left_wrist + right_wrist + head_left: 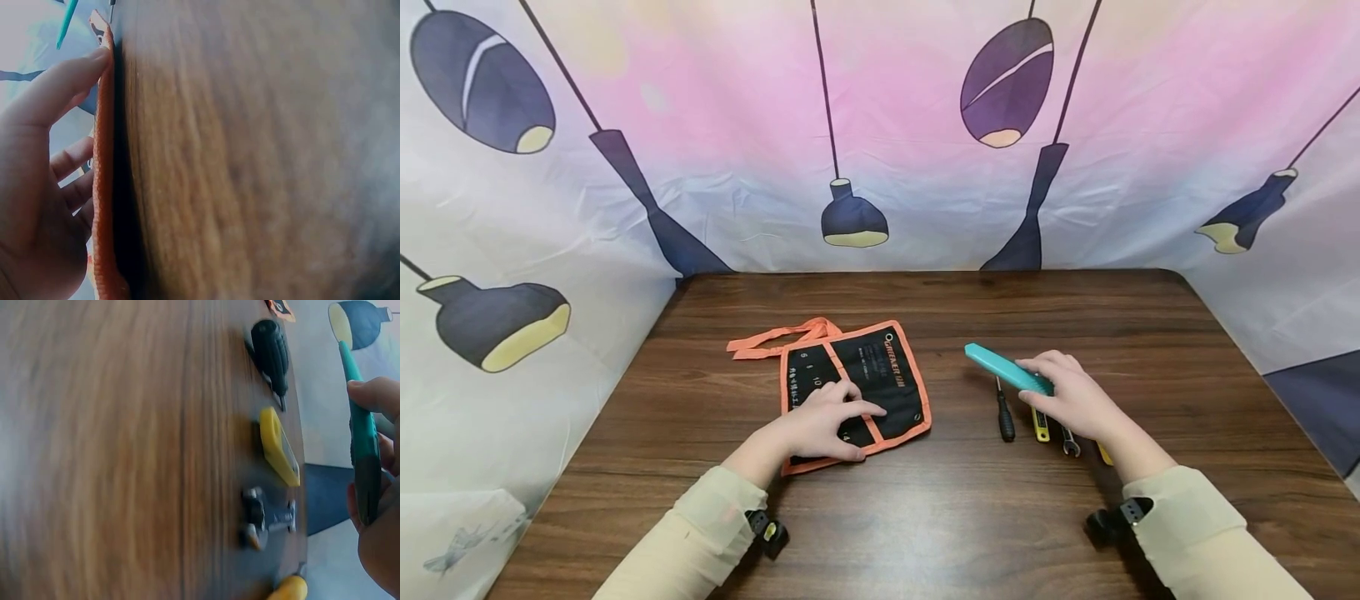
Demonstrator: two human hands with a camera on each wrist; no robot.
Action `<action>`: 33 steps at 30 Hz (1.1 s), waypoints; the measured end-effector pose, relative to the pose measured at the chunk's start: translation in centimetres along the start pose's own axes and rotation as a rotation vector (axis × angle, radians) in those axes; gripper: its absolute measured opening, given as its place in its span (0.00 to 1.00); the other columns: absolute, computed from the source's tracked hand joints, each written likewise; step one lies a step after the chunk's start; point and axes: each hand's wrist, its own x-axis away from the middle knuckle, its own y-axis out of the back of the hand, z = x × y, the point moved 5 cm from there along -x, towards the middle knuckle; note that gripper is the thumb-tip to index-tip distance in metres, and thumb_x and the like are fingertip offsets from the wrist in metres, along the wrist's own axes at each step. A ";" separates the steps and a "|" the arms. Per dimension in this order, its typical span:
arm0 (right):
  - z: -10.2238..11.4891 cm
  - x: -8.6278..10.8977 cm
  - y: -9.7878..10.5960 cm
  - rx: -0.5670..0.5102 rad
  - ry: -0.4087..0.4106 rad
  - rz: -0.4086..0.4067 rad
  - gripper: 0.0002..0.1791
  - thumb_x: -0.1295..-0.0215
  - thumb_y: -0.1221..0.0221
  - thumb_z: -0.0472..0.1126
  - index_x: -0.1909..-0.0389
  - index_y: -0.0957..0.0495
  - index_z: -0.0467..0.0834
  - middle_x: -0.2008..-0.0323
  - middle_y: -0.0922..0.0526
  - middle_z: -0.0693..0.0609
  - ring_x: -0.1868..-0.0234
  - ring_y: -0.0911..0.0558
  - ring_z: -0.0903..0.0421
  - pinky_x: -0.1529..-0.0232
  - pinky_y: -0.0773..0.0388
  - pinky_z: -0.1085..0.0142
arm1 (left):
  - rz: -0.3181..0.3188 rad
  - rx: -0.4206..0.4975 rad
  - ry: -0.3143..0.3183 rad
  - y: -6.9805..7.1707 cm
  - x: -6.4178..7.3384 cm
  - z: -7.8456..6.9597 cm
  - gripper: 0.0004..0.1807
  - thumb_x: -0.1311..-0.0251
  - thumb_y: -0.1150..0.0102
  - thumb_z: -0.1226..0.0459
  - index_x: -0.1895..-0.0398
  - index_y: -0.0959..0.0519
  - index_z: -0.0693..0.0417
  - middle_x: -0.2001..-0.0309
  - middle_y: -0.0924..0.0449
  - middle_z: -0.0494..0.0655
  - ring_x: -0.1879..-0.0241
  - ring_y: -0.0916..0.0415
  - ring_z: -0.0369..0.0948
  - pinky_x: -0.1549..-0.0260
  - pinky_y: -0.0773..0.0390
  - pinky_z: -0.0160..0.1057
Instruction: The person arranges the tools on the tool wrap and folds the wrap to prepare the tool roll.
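Observation:
My left hand [823, 425] rests on a black fabric tool pouch [891, 375] with orange edging, its fingers spread loosely over the lower part. In the left wrist view the thumb lies along the pouch's orange edge [104, 187]. My right hand [1078, 396] grips a long teal tool [1000, 365] with a dark end; its exact kind does not show. The right wrist view has the teal tool [362, 431] pinched between thumb and fingers, raised above the table. Beneath that hand lie a black-handled screwdriver [1006, 421], a yellow tool [1040, 425] and a metal wrench [1070, 443].
Another yellow-handled item [1105, 454] lies partly hidden below the right wrist. Orange ties [767, 343] trail from the pouch's upper left. The brown wooden table [925, 517] ends at the back against a hanging cloth [917, 208] printed with lamps.

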 end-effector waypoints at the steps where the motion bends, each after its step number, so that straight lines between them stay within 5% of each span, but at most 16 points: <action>1: 0.2 -0.1 -0.1 0.003 0.010 0.000 0.26 0.39 0.39 0.45 0.40 0.28 0.41 0.50 0.27 0.46 0.52 0.33 0.48 0.60 0.34 0.55 | 0.001 -0.006 -0.002 0.0 0.0 0.0 0.31 0.51 0.34 0.46 0.39 0.29 0.28 0.51 0.38 0.39 0.55 0.41 0.40 0.53 0.40 0.47; 10: 2.0 -1.3 -1.8 0.007 0.120 0.019 0.25 0.41 0.37 0.43 0.42 0.26 0.43 0.50 0.26 0.49 0.49 0.31 0.47 0.54 0.34 0.51 | 0.018 -0.058 -0.002 0.7 0.1 0.0 0.27 0.50 0.35 0.47 0.43 0.25 0.28 0.50 0.38 0.40 0.54 0.42 0.41 0.54 0.40 0.47; 17: 2.8 -1.5 -2.3 0.050 0.140 0.080 0.24 0.40 0.37 0.44 0.42 0.25 0.46 0.50 0.26 0.52 0.49 0.30 0.50 0.53 0.33 0.47 | 0.037 -0.016 -0.002 0.4 0.0 -0.4 0.21 0.49 0.34 0.47 0.50 0.23 0.29 0.52 0.39 0.38 0.56 0.43 0.42 0.55 0.41 0.47; 33: 5.3 -2.4 -4.1 0.066 0.227 0.257 0.21 0.40 0.37 0.44 0.45 0.22 0.47 0.50 0.25 0.55 0.50 0.30 0.55 0.53 0.31 0.58 | 0.019 -0.009 0.007 -0.1 -0.2 -0.3 0.19 0.51 0.33 0.46 0.54 0.24 0.27 0.51 0.39 0.38 0.54 0.42 0.42 0.53 0.41 0.48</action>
